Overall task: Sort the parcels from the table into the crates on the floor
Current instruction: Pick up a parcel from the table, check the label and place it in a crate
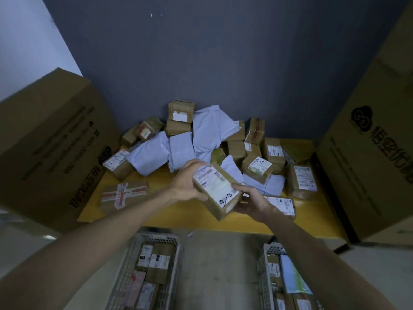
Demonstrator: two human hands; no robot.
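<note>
Both hands held a small brown cardboard parcel with a white shipping label [215, 191] above the front of the yellow wooden bench [169, 214]. The left hand [186, 182] gripped its far-left end, fingers curled over the top edge; the right hand [250, 201] grasped its near-right end, thumb on the label, which bore a handwritten "2-2". The parcel was tilted, clear of the bench top. Behind it lay a heap of brown cardboard boxes [257, 167] and pale grey plastic mailer bags [201, 135] against the dark grey wall [223, 63]. On the floor below stood a left perforated grey plastic crate [131, 265] and a right perforated white plastic crate [266, 269], each holding parcels.
</note>
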